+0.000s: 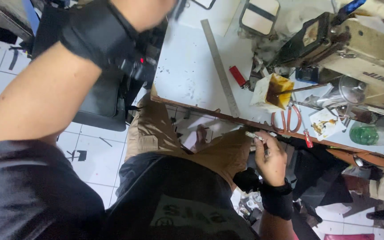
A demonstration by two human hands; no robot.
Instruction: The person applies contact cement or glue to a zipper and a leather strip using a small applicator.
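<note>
- Down by the front edge of the worktop (192,71), the right hand (270,158) is curled around a small whitish thing (252,134). The thing is too small and blurry to name.
- That small thing pokes out from the fingers, just under the brown wooden rim of the worktop and above the person's lap.
- A black band sits on the right wrist.
- Up at the top, the left arm stretches far out. A black wrap covers its wrist. The left hand (145,10) is blurry and cut off by the edge of the view, so I cannot tell if it is holding anything or not.
- The person wears tan shorts (156,133) and a dark shirt.
- On the worktop lies a long metal ruler (221,66), set at a slant.
- A small red lighter (238,76) lies just beside the ruler.
- Near the lighter stands a white pot (270,91) with brown sticky stuff in it, and a stick rests in the pot.
- Scissors with reddish handles (285,121) lie near the front rim, close to the right hand.
- A big old sewing machine (361,49) sits at the far right.
- A green bottle (365,133) lies on its side under the machine.
- White floor tiles (90,155) show below, with dark scraps on them.
</note>
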